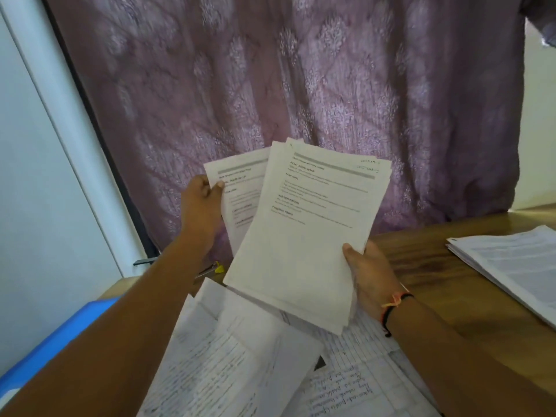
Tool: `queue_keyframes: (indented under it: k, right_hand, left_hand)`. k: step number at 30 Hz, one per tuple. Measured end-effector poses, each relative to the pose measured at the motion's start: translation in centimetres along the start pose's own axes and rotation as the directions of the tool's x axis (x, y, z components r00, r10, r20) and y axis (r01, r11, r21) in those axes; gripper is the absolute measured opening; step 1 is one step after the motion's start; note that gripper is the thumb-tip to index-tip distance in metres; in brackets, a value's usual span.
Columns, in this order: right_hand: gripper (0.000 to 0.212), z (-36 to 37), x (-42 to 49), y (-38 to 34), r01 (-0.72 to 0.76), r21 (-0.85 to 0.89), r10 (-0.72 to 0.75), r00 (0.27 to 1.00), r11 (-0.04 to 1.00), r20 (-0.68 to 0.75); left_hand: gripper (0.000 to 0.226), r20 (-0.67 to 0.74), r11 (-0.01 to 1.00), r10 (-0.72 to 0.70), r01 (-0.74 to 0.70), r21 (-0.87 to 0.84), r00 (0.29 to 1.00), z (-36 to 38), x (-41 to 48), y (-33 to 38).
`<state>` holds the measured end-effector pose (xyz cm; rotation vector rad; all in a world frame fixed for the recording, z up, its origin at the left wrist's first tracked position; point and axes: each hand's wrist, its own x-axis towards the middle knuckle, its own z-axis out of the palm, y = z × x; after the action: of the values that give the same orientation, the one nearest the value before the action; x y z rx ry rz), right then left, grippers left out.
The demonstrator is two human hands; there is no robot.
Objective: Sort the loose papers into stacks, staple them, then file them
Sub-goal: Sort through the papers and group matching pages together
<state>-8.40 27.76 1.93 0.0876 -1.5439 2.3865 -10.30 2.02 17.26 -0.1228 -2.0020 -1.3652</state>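
Above the brown wooden table (pixel 427 254), the grip of the right hand (pixel 371 278) holds a thick white paper stack (pixel 304 236). The left hand (pixel 203 206) pinches a white printed sheet (pixel 242 188) aside, probably for sorting.

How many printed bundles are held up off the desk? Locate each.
2. The left hand pinches the thin bundle at its left edge; the right hand grips the thicker stack, overlapping it in front.

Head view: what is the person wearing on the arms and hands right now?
No sleeves or gloves show; both arms are bare as far up as the view reaches. The left hand and its wrist wear nothing. At the right hand, the wrist wears thin thread bracelets: one black, one orange and yellow.
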Motion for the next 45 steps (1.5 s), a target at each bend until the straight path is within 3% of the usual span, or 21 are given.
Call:
queue_keyframes:
  k: [6,12,18,23,27,29,34,36,38,42,45]
  right_hand:
    - [0.031,-0.1,0.3,-0.1,-0.003,0.053,0.004,1.000,0.999,-0.010]
    - [0.028,-0.1,-0.2,-0.8,-0.046,0.049,0.043,0.997,0.998,0.058]
    - [0.024,-0.1,-1.0,-1.0,-0.135,-0.091,0.150,0.972,0.987,0.179]
    - [0.022,-0.1,-0.8,-0.6,-0.151,-0.154,0.176,0.971,0.976,0.165]
    - [0.023,-0.2,-0.7,-0.3,-0.155,-0.182,0.186,0.968,0.971,0.169]
    - [0.023,-0.2,-0.7,-0.2,-0.152,-0.182,0.183,0.968,0.971,0.172]
    - [0.023,-0.1,-0.8,-0.1,-0.150,-0.195,0.184,0.968,0.969,0.172]
    - [0.022,0.0,-0.9,0.0,-0.165,-0.199,0.202,0.962,0.966,0.182]
    - [0.022,0.1,-1.0,-0.1,-0.178,-0.212,0.219,0.956,0.961,0.193]
    - [0.022,0.2,-1.4,-0.3,-0.177,-0.276,0.238,0.949,0.945,0.206]
    - [0.022,0.4,-1.4,-0.2,-0.173,-0.339,0.256,0.942,0.925,0.218]
  left_hand:
    - [0.009,-0.082,0.981,0.026,-0.041,-0.188,0.996,-0.8,1.4,2.7]
    - [0.017,0.048,0.972,-0.046,0.056,-0.228,0.998,-1.0,0.7,0.6]
    - [0.021,0.106,0.974,-0.134,0.151,-0.167,0.985,-1.0,-1.2,-2.3]
    - [0.019,0.131,0.935,-0.179,0.210,-0.286,0.975,-1.3,-2.6,-3.9]
    - [0.067,0.122,0.914,-0.155,0.189,-0.360,0.980,-1.4,-4.0,-5.2]
    - [0.078,0.121,0.920,-0.150,0.183,-0.347,0.981,-1.4,-5.0,-5.7]
    - [0.061,0.085,0.924,-0.221,0.237,-0.301,0.972,-1.0,-8.0,-7.6]
    - [0.044,0.094,0.930,-0.264,0.279,-0.240,0.960,-0.8,-9.1,-8.5]
    - [0.028,0.200,0.890,-0.329,0.374,-0.262,0.923,-0.9,-10.0,-8.6]
    - [0.061,0.414,0.642,-0.451,0.610,-0.465,0.790,-1.8,-9.9,-9.1]
    - [0.063,0.484,0.627,-0.445,0.648,-0.432,0.753,-2.0,-9.9,-9.3]
